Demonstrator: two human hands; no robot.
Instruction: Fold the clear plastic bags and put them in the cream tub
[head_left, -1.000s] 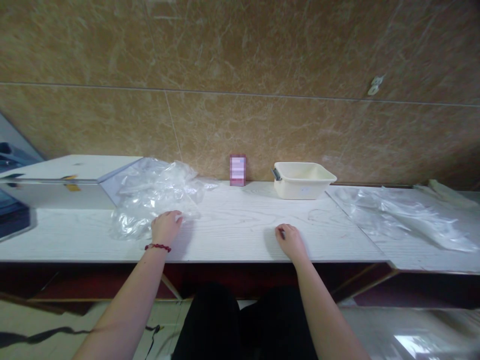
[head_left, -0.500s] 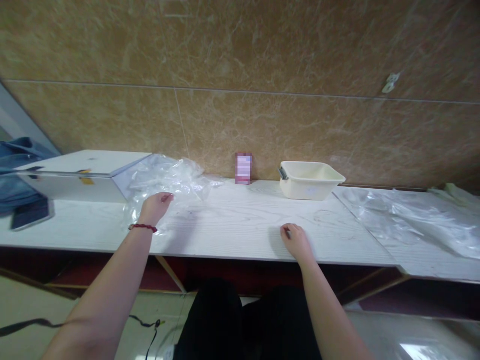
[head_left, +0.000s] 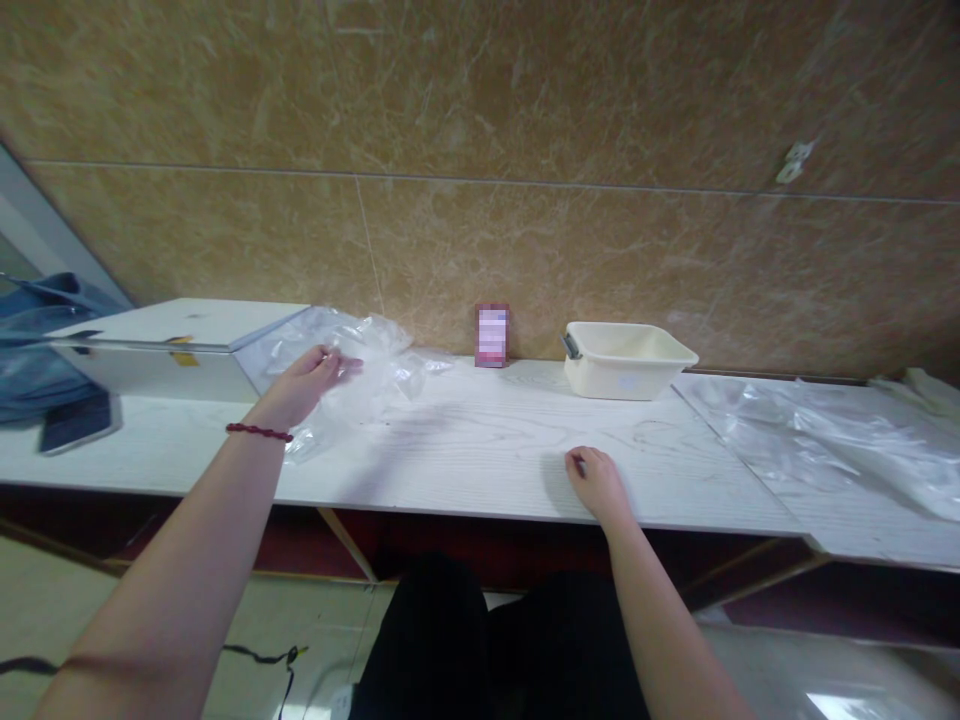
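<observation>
My left hand (head_left: 304,383), with a red bead bracelet on the wrist, reaches out over a crumpled heap of clear plastic bags (head_left: 352,365) on the white wooden table (head_left: 480,440). Its fingers close on the plastic near the top of the heap. My right hand (head_left: 596,483) rests on the table near its front edge, fingers curled under, with a small dark object at the fingertips that I cannot make out.
A cream plastic tub (head_left: 626,358) and a small pink box (head_left: 492,335) stand at the back against the brown marble wall. More clear plastic sheeting (head_left: 817,430) lies at the right. A white board (head_left: 172,325), a phone (head_left: 79,422) and blue cloth (head_left: 34,345) are at the left.
My left hand has risen from the table at the near edge of the plastic heap and moved back to its top, closing on it. My right hand stays put.
</observation>
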